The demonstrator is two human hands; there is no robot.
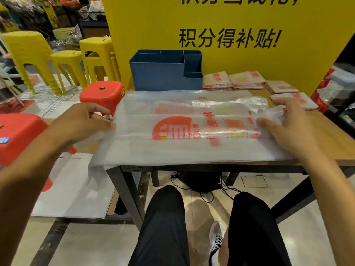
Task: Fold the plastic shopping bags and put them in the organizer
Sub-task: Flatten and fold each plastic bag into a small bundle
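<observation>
Wooden table [326,135], yellow sign behind; my left hand [84,123] and right hand [288,127] pinch the bag [182,131] ends mid lengthwise fold; next, fold across, then the organizer [163,73].

One blue organizer [166,73], one spread plastic bag [188,129], four stacks of folded bags [217,81] [246,79] [282,87] [295,100], two red stools [102,93] [19,135], three yellow stools [28,50] [66,60] [98,50], on and around one bench [330,143].

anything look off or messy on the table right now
Mostly tidy. The plastic bag held by the left hand and right hand droops past the table at its left corner.
</observation>
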